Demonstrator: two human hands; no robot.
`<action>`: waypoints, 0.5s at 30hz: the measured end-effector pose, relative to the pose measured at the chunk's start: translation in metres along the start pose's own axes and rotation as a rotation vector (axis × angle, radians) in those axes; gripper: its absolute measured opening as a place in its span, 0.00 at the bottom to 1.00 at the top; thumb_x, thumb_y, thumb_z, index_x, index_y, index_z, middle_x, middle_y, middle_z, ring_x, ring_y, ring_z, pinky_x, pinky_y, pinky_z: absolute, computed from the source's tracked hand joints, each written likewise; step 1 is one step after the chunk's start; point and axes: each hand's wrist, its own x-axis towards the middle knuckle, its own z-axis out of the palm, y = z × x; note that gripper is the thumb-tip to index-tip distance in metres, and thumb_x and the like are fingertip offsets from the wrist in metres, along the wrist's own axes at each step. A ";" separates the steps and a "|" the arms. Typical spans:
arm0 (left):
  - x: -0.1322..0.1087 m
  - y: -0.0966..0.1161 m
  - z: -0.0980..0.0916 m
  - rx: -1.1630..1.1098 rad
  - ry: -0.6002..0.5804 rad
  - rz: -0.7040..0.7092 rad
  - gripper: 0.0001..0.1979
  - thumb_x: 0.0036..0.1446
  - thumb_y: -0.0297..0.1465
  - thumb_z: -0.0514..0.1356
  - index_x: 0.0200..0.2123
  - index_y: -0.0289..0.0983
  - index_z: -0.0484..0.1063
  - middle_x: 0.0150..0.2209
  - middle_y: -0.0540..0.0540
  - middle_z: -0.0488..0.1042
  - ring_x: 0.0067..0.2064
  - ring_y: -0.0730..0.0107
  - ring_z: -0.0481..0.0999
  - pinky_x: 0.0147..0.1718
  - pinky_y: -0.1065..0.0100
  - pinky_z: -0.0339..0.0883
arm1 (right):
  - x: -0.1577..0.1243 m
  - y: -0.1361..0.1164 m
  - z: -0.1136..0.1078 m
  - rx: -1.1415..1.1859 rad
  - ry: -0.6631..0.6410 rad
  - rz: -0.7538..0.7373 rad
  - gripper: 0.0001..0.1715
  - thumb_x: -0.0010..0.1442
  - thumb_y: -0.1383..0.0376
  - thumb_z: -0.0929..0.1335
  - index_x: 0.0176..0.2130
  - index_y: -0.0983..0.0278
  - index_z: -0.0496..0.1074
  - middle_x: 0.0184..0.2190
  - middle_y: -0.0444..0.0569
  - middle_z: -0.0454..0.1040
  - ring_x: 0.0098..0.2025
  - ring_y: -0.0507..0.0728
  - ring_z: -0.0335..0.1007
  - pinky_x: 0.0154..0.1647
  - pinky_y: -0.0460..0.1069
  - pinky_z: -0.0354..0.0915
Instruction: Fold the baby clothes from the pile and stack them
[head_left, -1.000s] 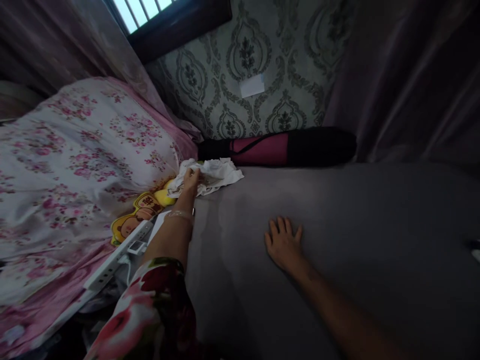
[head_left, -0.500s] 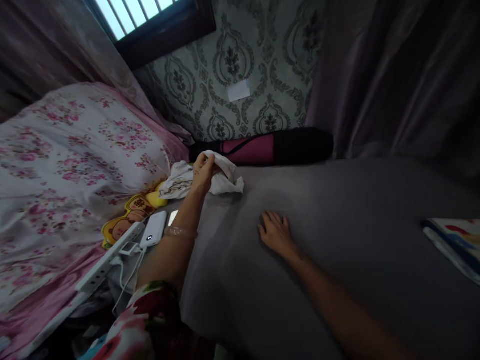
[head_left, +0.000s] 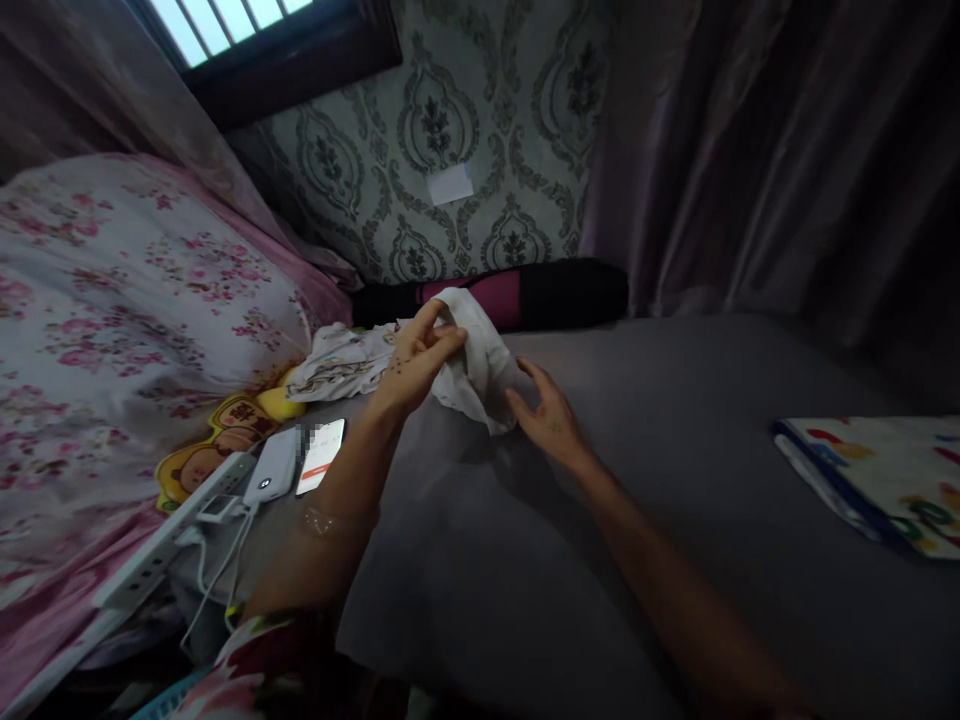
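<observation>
A thin white cloth [head_left: 484,370], crumpled and partly lifted off the grey bed sheet, is in my left hand [head_left: 416,365]. Its upper edge is pinched in my fingers, some of which the fabric hides. My right hand [head_left: 551,415] is at the cloth's right side with thumb and forefinger apart. The fingertips reach the fabric's edge, but I cannot tell whether they grip it. Behind my left wrist lies a bunched white cloth with a printed pattern [head_left: 341,360].
Left of my forearm lie a lit phone [head_left: 321,457], a white power bank [head_left: 271,465] and a white power strip [head_left: 142,570] with cables. A long black and pink bag [head_left: 570,293] rests along the wall. A folded colourful printed cloth [head_left: 885,470] lies at right.
My left hand has drawn the white cloth slightly right and nearer. My right hand has risen from the sheet to the cloth's right side. The view has shifted right.
</observation>
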 end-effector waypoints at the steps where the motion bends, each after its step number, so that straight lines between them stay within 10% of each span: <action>1: -0.001 0.002 0.002 0.031 -0.010 0.005 0.19 0.53 0.34 0.65 0.48 0.39 0.69 0.27 0.52 0.71 0.29 0.73 0.71 0.31 0.71 0.68 | 0.001 0.000 -0.002 0.015 -0.010 -0.008 0.25 0.59 0.59 0.65 0.55 0.62 0.68 0.54 0.55 0.71 0.57 0.59 0.65 0.59 0.56 0.60; 8: 0.001 0.009 0.002 0.130 0.089 0.048 0.21 0.49 0.30 0.66 0.48 0.37 0.70 0.32 0.49 0.73 0.35 0.69 0.75 0.32 0.71 0.69 | 0.016 -0.009 -0.036 -0.028 -0.050 0.123 0.18 0.62 0.56 0.61 0.38 0.64 0.75 0.31 0.47 0.76 0.36 0.56 0.72 0.38 0.49 0.65; 15: -0.005 0.007 0.007 0.119 -0.002 -0.002 0.14 0.51 0.32 0.65 0.42 0.35 0.76 0.32 0.46 0.76 0.38 0.62 0.77 0.35 0.67 0.70 | 0.023 -0.057 -0.114 -0.088 0.094 0.089 0.19 0.61 0.53 0.64 0.41 0.61 0.76 0.36 0.49 0.77 0.40 0.58 0.72 0.39 0.50 0.66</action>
